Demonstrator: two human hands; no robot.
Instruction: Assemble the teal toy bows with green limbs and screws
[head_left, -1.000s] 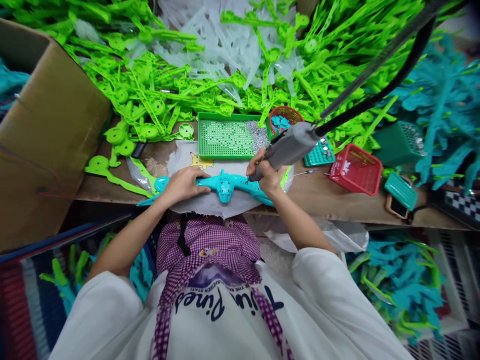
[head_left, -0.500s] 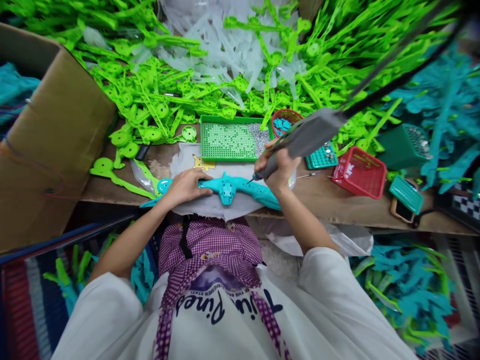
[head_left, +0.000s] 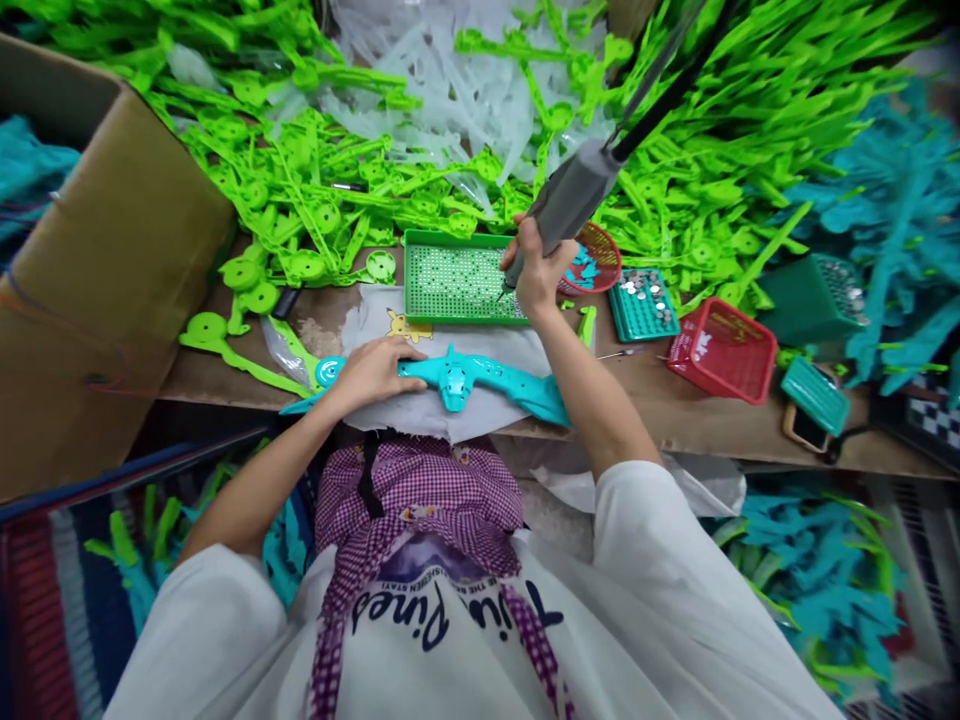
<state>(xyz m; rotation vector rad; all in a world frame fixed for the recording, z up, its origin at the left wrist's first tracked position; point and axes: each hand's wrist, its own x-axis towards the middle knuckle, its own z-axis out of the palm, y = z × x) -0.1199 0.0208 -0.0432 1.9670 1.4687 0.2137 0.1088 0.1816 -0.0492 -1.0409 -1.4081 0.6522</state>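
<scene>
My left hand (head_left: 380,372) grips a turquoise plastic toy part, shaped like a bow with a raised middle (head_left: 455,385), near its left arm. The part lies on a pale cloth (head_left: 367,325) at the bench edge. In my right hand (head_left: 541,272) is a grey electric screwdriver (head_left: 574,195), fingers wrapped round its lower body and cable running up. Its tip points down over the right side of a green perforated tray (head_left: 450,238) that holds many small screws; whether it touches one I cannot tell.
Bright green plastic parts (head_left: 300,200) are heaped behind the tray, with translucent pieces (head_left: 442,90) among them. To the right stand a red round basket (head_left: 611,262), a teal tray of metal discs (head_left: 645,325) and a red bin (head_left: 724,350). A cardboard box (head_left: 150,230) blocks the left.
My right hand has lifted the screwdriver off the turquoise part and carried it up and away to the screw tray. My left hand stays where it was on the part.
</scene>
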